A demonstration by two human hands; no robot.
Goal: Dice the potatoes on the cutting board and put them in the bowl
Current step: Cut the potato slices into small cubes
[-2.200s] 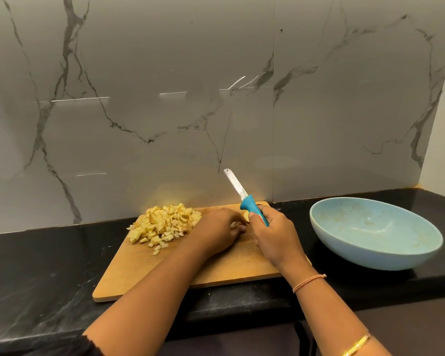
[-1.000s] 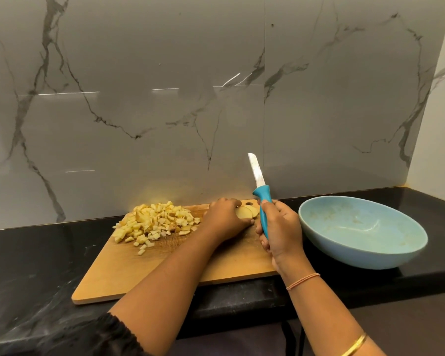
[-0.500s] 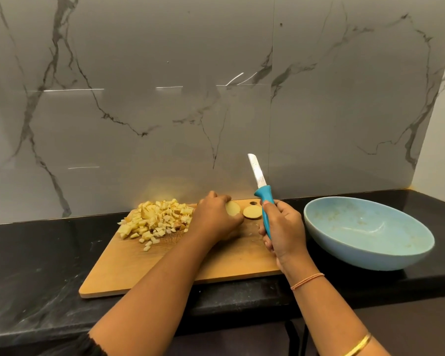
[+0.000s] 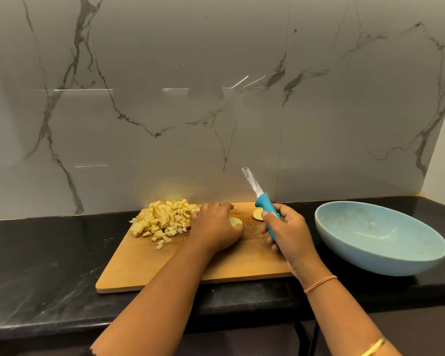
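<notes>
A wooden cutting board (image 4: 165, 268) lies on the black counter. A heap of diced potato (image 4: 165, 220) sits at its far left. My left hand (image 4: 216, 228) is curled over a round potato slice (image 4: 235, 222) in the middle of the board, holding it down. A second potato slice (image 4: 257, 214) lies near the board's far edge, partly behind the knife. My right hand (image 4: 287, 233) grips the blue handle of a knife (image 4: 263, 209), blade raised and pointing up and away. A light blue bowl (image 4: 380, 255) stands to the right, with no potato in it.
The black stone counter (image 4: 49, 265) runs left to right, with its front edge near me. A grey marble wall (image 4: 216, 98) rises right behind the board and bowl. The bowl nearly touches the board's right end.
My left hand has carried one potato slice from the far edge toward the middle of the board and set it down. The knife stays raised in my right hand.
</notes>
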